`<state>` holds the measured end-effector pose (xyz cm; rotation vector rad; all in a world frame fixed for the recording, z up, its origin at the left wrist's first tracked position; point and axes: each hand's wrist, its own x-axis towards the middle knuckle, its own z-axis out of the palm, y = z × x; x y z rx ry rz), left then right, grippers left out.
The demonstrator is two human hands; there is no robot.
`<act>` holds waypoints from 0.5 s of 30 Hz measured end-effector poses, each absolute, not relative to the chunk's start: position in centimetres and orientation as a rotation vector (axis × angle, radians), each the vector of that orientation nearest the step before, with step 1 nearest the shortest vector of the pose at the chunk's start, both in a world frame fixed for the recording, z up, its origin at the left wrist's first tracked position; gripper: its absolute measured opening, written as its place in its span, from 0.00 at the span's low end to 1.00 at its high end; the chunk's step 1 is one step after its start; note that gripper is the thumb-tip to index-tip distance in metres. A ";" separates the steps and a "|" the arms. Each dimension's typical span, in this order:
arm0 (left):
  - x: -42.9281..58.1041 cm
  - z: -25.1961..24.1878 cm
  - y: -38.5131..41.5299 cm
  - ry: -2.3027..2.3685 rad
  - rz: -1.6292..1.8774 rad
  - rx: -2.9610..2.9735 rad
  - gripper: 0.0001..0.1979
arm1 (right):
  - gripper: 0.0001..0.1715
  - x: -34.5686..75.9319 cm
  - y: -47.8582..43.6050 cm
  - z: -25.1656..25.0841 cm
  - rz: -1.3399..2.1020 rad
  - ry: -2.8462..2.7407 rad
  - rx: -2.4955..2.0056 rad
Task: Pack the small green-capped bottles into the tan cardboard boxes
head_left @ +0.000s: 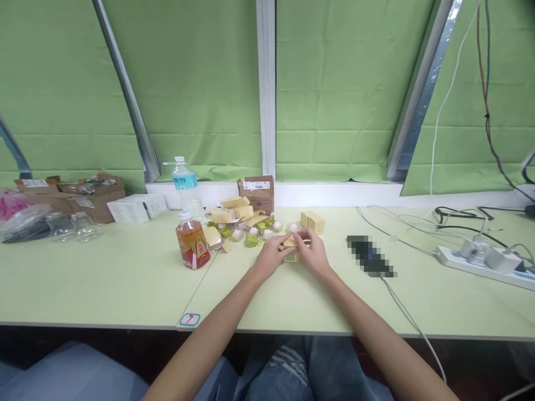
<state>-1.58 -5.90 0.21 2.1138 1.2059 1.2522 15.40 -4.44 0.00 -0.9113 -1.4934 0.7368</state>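
Observation:
Both of my hands are closed around a small yellow cardboard box (291, 257) with a green patch on its front, standing on the table. My left hand (272, 253) grips its left side, and my right hand (312, 252) holds it from the right with fingertips at the top. The fingers hide much of the box. Just behind stand two closed yellow boxes (313, 221) side by side. To the left lies a pile of loose yellow cartons (234, 211), with green pieces (251, 240) and small white-and-pink round items (278, 225) around it.
A red-labelled tea bottle (193, 245) and a large water bottle (186, 189) stand left of the pile. A brown carton (257, 195) is behind. On the right lie a pixelated dark object (370, 256), cables and a power strip (480, 259). Glass jars (83, 227) stand far left.

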 end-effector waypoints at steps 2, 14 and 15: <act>-1.8 -0.2 -5.7 1.149 1.231 2.094 0.30 | 0.20 15.9 -4.4 0.1 0.787 -1.632 -0.857; -2.6 -2.5 -4.5 1.284 1.130 2.062 0.35 | 0.36 18.4 -0.2 1.7 0.495 -1.408 -0.977; -2.5 -2.6 -4.4 1.291 1.120 2.088 0.32 | 0.36 18.8 0.8 2.5 0.416 -1.370 -1.000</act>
